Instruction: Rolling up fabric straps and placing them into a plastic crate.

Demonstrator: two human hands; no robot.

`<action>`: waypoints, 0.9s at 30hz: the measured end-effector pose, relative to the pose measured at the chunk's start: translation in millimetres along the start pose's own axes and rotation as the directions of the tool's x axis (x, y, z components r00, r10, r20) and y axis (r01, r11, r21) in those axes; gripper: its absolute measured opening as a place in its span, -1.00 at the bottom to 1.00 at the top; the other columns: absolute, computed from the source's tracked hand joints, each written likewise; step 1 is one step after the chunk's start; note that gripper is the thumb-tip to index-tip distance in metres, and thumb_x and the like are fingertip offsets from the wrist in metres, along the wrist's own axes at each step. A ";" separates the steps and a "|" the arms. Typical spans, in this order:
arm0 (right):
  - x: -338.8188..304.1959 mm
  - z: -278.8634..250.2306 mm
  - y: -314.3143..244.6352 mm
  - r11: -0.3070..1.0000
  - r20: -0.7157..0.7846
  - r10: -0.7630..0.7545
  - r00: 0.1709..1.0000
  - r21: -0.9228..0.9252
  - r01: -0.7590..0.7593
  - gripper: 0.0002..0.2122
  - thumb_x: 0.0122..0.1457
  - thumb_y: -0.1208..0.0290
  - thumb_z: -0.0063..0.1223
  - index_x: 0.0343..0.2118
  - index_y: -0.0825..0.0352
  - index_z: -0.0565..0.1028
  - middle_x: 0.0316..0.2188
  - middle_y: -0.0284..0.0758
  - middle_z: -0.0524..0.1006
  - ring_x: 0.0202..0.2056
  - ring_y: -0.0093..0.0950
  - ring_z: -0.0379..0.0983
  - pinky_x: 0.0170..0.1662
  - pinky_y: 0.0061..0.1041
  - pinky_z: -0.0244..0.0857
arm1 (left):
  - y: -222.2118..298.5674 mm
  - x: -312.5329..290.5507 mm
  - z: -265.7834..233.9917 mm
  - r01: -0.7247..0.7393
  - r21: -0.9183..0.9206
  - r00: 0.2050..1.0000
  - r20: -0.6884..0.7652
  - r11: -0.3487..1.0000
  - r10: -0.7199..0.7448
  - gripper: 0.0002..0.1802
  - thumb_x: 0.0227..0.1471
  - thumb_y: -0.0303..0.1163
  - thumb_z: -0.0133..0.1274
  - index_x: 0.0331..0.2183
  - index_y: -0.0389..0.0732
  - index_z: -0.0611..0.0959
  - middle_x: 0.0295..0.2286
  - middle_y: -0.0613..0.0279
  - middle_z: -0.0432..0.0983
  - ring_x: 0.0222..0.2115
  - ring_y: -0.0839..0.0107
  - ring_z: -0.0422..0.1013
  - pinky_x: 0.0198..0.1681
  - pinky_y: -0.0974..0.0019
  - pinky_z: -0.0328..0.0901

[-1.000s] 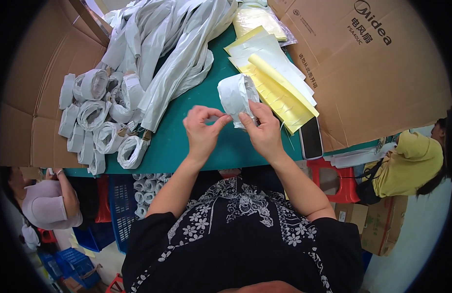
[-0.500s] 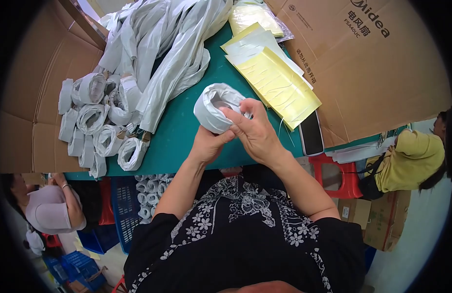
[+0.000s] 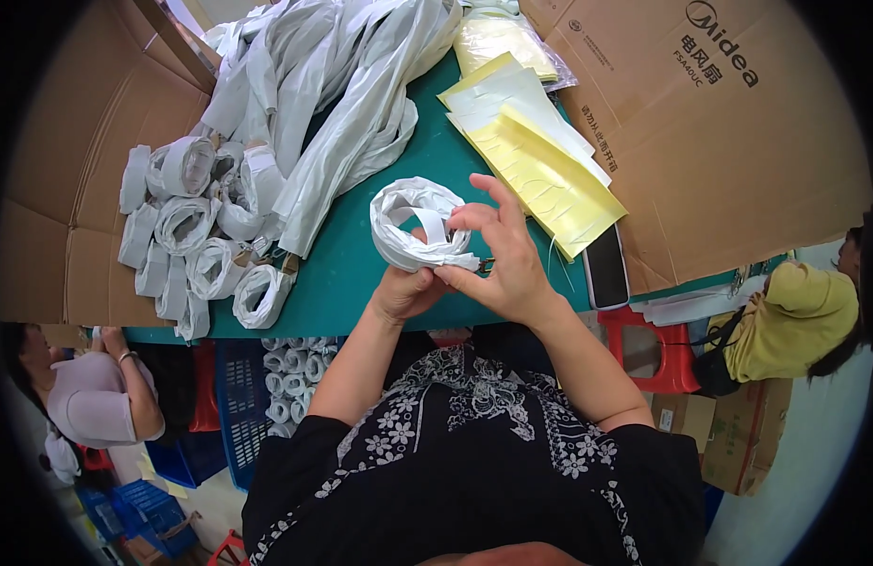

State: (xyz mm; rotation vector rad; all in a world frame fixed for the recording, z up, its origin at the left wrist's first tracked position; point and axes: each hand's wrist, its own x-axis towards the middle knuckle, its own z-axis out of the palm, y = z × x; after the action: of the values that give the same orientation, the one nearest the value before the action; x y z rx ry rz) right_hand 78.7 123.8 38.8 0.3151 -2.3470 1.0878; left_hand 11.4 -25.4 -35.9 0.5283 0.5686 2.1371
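A white roll of paper-wrapped strap [image 3: 391, 236] is held up over the table's near edge. Its open loop faces up, and a flat white strip crosses the inside. My left hand [image 3: 408, 291] is closed around its underside, with fingers partly hidden behind and inside the loop. At the roll's right side is my right hand [image 3: 512, 259]: the thumb presses the lower outer edge, while the bent forefinger reaches to the inner rim and other fingers are raised apart. A small brassy metal piece [image 3: 486, 266] shows beside the right thumb.
Several finished-looking white rolls [image 3: 184, 226] are heaped at the left, below long loose white straps [image 3: 347, 123]. Yellow sheets [image 3: 550, 179] and a phone [image 3: 605, 269] lie right of my hands. Cardboard [image 3: 720, 160] flanks the green table [image 3: 347, 274]. A blue crate [image 3: 243, 406] stands below; co-workers sit either side.
The roll has tipped so its loop and inner strip face up more. My right fingers have lifted and spread from its rim, and the thumb has slid to its lower edge.
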 end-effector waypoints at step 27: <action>13.1 -24.2 9.3 0.970 0.159 0.200 0.967 0.108 -0.219 -0.83 -0.10 0.45 0.19 -0.43 0.38 0.47 -0.39 -0.33 0.44 -0.32 -0.50 0.38 -0.18 -0.55 0.24 | 76.3 2.7 51.5 -0.107 0.896 0.809 0.331 -0.431 0.487 -0.28 -0.45 -0.15 0.36 -0.22 -0.20 0.37 -0.18 0.07 0.25 -0.10 0.09 0.17 0.01 0.09 0.05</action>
State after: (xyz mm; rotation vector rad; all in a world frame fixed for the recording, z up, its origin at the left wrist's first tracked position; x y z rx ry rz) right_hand 72.8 148.4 53.0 0.2006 -2.4917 1.3574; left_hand -9.1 -53.9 49.2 1.4975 2.8922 1.4980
